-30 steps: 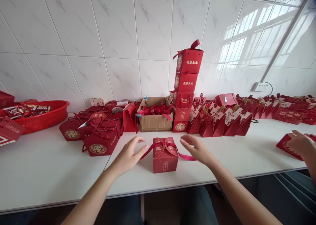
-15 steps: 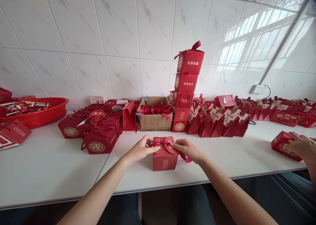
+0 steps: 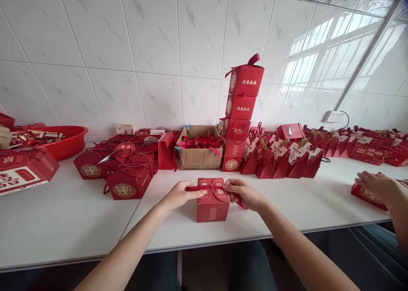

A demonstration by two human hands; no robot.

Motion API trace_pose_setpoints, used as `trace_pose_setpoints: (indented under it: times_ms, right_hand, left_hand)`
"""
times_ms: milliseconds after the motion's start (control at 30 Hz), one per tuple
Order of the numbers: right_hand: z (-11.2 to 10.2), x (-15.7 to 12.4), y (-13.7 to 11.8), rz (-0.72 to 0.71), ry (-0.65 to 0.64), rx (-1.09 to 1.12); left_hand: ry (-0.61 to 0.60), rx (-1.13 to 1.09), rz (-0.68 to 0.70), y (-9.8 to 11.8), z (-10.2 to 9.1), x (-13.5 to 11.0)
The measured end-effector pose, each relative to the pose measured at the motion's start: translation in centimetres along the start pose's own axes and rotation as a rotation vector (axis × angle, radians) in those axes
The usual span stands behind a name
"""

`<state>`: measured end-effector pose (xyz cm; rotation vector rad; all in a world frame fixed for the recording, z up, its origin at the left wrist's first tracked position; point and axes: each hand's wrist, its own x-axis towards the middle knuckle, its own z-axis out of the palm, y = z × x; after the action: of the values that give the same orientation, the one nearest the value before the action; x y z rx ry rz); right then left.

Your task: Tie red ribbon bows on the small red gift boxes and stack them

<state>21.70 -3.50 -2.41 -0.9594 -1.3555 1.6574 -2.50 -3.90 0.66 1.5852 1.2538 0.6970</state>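
A small red gift box with a red ribbon across its scalloped top stands on the white table near the front edge. My left hand pinches the ribbon at the box's left top edge. My right hand pinches the ribbon at the right top edge, and a loose ribbon end hangs down beside that hand. Both hands are closed on the ribbon.
Behind stand a cardboard box of red ribbons, a leaning tower of red boxes, a row of red gift bags and a pile of red bags. A red basin is far left. Another person's hand rests on a red box at right.
My hands went from open beside the box to gripping the ribbon on its top and drawing it out sideways. The other person's hand at right shifted on their box.
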Motion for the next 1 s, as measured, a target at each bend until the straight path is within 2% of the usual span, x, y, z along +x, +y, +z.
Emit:
trace_pose_setpoints:
  times_ms: [300,500,667,767,867,1000]
  right_hand:
    - [-1.8,-0.3,-0.8,0.103,-0.064,-0.105]
    - [-2.6,-1.2,-1.2,0.049,-0.117,-0.075]
    - [-1.3,-1.2,-1.7,-0.146,-0.062,-0.001]
    - [0.1,-0.8,-2.1,-0.252,-0.08,0.046]
    - [1.5,-0.2,-2.3,-0.255,-0.07,0.05]
    - [2.8,0.6,-2.1,-0.277,0.041,0.064]
  left_hand:
    - [-0.006,-0.028,0.012,0.2,0.0,-0.1]
    - [0.031,-0.002,0.02,0.6,0.2,-0.5]
    - [0.056,-0.019,0.08,0.3,0.4,-0.3]
    - [0.071,-0.008,0.123,0.5,0.4,-0.4]
    - [0.067,-0.016,0.137,0.9,0.5,-0.5]
    - [0.054,-0.016,0.12,1.0,0.4,-0.5]
